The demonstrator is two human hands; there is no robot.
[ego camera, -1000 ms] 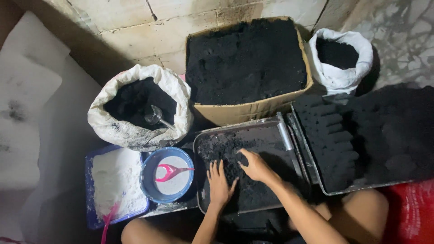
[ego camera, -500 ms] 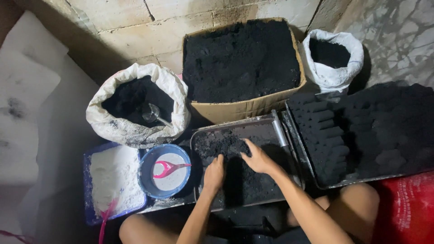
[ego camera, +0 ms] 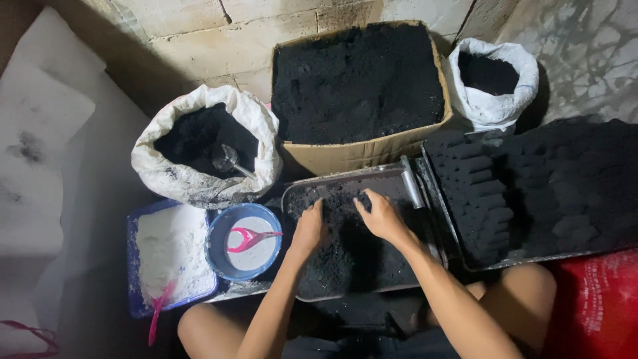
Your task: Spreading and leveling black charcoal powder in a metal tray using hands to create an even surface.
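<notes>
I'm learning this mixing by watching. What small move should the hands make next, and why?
Probably draw both hands toward the body, raking the black powder together. The left hand and right hand lie flat on it in the grey metal tray, where it looks loose and uneven.

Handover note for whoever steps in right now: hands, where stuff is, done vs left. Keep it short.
Left hand: palm down, fingers pressed into the black powder in the metal tray.
Right hand: also flat in the powder, toward the tray's far end. Neither hand grips a tool.
Around: white sack of black powder with a metal scoop, cardboard box of the same, smaller sack, blue bowl with pink spoon, blue tub of white powder.
Done: rows of pressed black blocks on the right-hand tray.
Left: the powder in the tray is loose, unshaped.
</notes>
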